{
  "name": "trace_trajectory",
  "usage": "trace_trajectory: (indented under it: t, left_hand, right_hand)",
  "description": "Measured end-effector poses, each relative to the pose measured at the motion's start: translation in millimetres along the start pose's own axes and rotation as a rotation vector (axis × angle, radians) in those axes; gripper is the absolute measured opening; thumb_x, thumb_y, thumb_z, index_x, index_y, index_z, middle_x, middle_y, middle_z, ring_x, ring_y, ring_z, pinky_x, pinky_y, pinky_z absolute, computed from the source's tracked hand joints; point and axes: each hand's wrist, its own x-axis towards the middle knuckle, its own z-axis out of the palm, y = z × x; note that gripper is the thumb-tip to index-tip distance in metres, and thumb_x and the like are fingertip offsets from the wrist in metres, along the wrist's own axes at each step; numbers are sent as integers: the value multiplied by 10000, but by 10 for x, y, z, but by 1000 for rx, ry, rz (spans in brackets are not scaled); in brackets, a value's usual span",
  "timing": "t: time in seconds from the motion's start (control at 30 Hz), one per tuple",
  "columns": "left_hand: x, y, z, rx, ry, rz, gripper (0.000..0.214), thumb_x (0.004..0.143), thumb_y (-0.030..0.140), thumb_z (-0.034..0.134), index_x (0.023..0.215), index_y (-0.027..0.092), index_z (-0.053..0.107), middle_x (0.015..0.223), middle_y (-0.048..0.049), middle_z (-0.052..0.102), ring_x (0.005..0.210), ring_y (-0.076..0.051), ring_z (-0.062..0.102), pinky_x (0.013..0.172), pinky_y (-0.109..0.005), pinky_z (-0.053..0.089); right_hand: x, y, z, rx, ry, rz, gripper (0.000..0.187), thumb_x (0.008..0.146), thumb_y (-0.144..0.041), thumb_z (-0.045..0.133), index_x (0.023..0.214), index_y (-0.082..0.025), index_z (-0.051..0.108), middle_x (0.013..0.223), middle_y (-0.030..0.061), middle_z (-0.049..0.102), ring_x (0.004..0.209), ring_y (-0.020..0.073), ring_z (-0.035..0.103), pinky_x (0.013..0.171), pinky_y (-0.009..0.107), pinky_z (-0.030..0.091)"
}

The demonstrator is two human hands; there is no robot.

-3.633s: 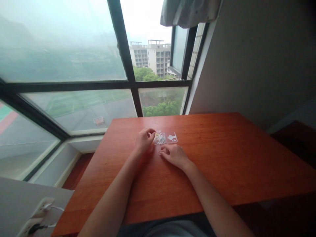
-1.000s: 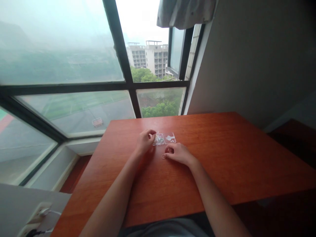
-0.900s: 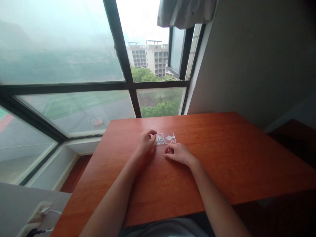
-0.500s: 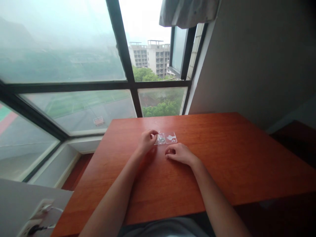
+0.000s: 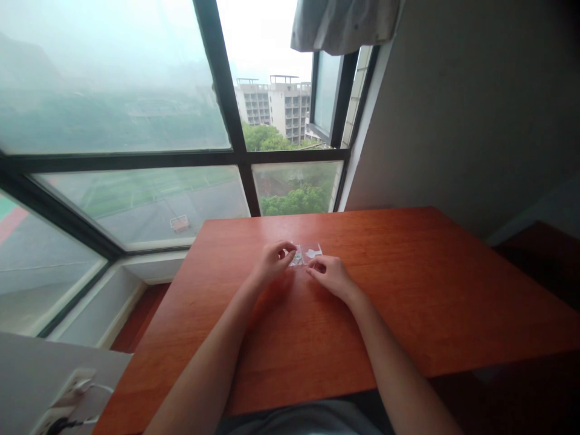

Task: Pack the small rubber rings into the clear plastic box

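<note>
A small clear plastic box (image 5: pixel 312 251) with compartments lies on the red-brown wooden table (image 5: pixel 408 290), near its far middle. Tiny pale items sit in the box's left part. My left hand (image 5: pixel 270 263) is curled, with thumb and fingertips pinching the box's left end. My right hand (image 5: pixel 332 275) rests just in front of the box, its thumb and forefinger pinched together at the near edge. What the pinch holds is too small to see; no ring lies on the table.
A large window with dark frames (image 5: pixel 235 154) runs behind and left of the table. A grey wall (image 5: pixel 453 109) stands at the right. A white wall socket with plugged cables (image 5: pixel 67 396) is at the lower left.
My right hand has closed over the small ring on the table and slid forward to the box's near edge. My left hand has stayed at the box's left end.
</note>
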Motion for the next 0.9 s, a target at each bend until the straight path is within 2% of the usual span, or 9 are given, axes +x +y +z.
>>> trace_trajectory:
  t: [0.1,0.2,0.4,0.67,0.73,0.83,0.9]
  left_hand:
    - [-11,103,19,-38,-106,31,156,811,254,559,829,150,675,764,-35,651,602,-97,516,550,-207,412]
    - [-20,175,46,-45,-156,49,143,803,242,574,818,149,681,742,-36,649,606,-99,516,552,-206,410]
    - [-21,176,87,-49,-161,82,97,776,185,591,798,148,677,723,-21,642,597,-88,512,555,-197,407]
    - [-28,128,107,6,-154,81,98,786,201,586,783,154,672,719,-20,642,602,-95,517,564,-206,408]
    - [-11,112,115,22,-93,71,102,787,214,586,787,159,671,729,-24,649,601,-99,520,571,-212,417]
    - [42,60,110,71,94,15,118,797,245,576,798,166,664,744,-25,661,580,-101,518,568,-222,421]
    - [82,10,92,133,176,-32,127,803,264,570,792,177,662,747,-19,668,562,-103,512,562,-230,415]
  right_hand:
    - [17,0,-1,-14,91,37,183,792,-355,607,771,-189,682,622,-8,611,566,119,517,549,219,361]
    - [21,14,-1,-17,154,57,215,794,-380,594,776,-187,685,600,-8,598,554,121,512,542,221,361]
    - [28,27,19,30,188,52,217,786,-383,605,783,-182,686,619,-2,606,555,121,513,547,219,372]
    - [24,-15,36,20,183,44,215,791,-379,597,793,-184,687,601,-10,577,553,117,498,545,213,373]
    - [24,-7,34,12,192,47,211,793,-371,593,829,-188,690,590,-17,564,546,116,495,548,215,375]
    - [26,8,34,5,215,37,196,794,-344,590,865,-191,691,593,-22,562,547,114,501,565,216,384]
    - [30,11,39,-8,215,37,181,791,-331,590,847,-193,692,596,-20,569,551,116,508,572,218,389]
